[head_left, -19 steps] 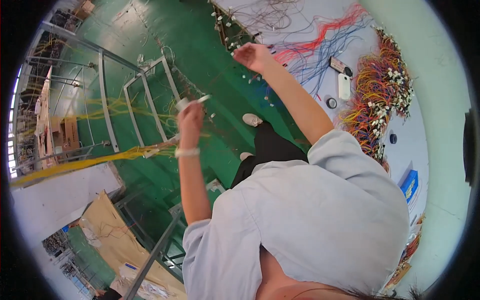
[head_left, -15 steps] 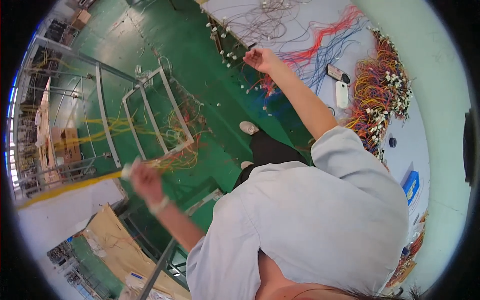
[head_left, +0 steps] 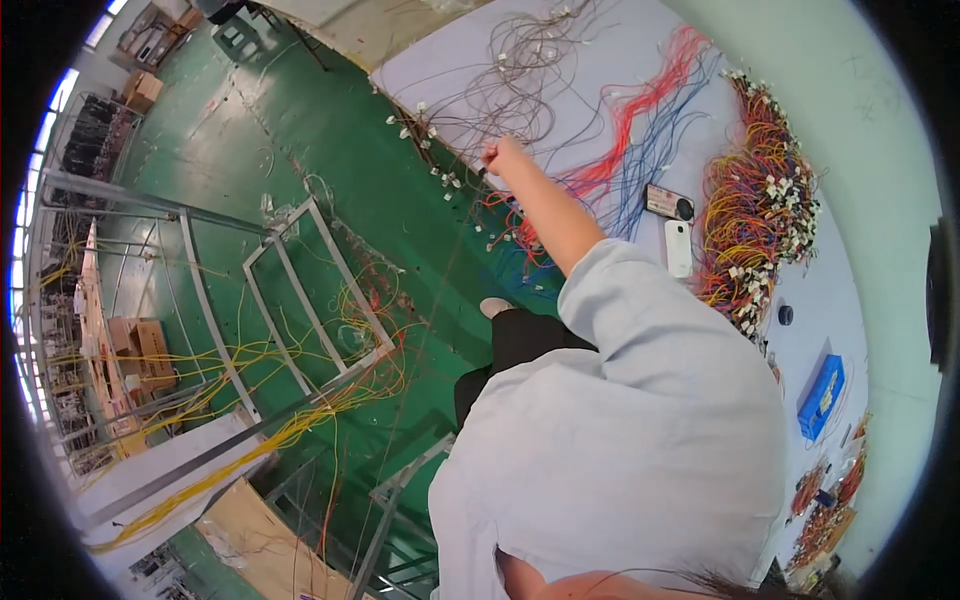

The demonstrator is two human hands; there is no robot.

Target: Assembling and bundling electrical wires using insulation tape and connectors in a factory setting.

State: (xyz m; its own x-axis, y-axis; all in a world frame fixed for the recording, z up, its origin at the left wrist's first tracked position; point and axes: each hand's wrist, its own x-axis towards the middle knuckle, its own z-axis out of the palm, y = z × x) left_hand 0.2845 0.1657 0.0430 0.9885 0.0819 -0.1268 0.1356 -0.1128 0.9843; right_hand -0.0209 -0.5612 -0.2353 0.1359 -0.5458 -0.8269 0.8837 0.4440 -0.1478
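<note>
While the right hand (head_left: 503,157) hung at the near edge of the pale table (head_left: 430,55), its fingers (head_left: 490,157) looked curled inward; too small to tell whether they were clamped on a wire or just together. The left hand was out of view, so its fingers could not be told.

Nearest the right hand: thin brown wires (head_left: 535,55), spread in loose loops on the tabletop, just beyond the knuckles. White connectors (head_left: 405,130) hung over the edge, left of the hand. The forearm (head_left: 550,215) slanted back to a pale sleeve (head_left: 605,285).

Right of the forearm, red wires (head_left: 630,115) ran in a long strand, with blue wires (head_left: 650,160) alongside, partly overlapping. Next to those sat a flat device (head_left: 665,203) with a dark round part, and a white rounded case (head_left: 678,248) just beside it. Farther right, a dense heap of multicoloured wires (head_left: 745,210) with white plugs lay along the table, near the wall (head_left: 860,130). Lower down: a small black roll (head_left: 785,316), then a blue box (head_left: 822,398).

Left, across the green floor (head_left: 300,130), stood a grey metal frame (head_left: 325,240), with yellow wires (head_left: 215,470) strung over its lower bars. Beyond the frame, a cardboard box (head_left: 145,355); up top, a stool (head_left: 236,38).
</note>
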